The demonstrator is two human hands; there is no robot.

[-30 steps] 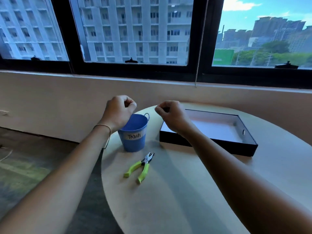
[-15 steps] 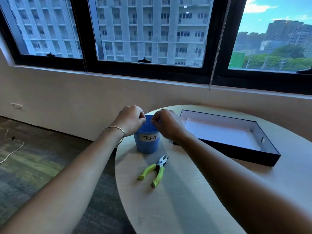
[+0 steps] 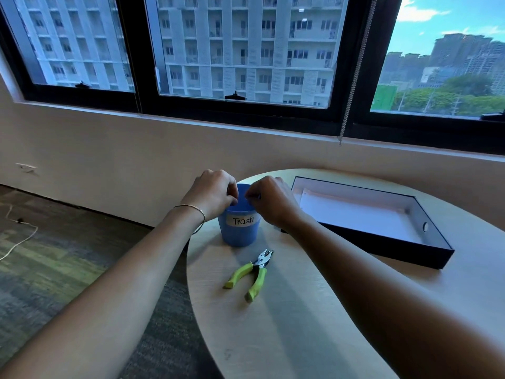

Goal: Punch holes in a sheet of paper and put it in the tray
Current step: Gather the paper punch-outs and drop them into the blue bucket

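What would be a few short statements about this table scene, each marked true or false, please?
The hole punch lies on the table, touched by neither hand. True.
The blue bucket is labelled "Paper". False: it reads "Trash".
White paper lies in the black tray. True.
The right hand grips the hole punch. False: it is above the bucket, near the left hand.
The tray stands left of the bucket. False: it is on the right.
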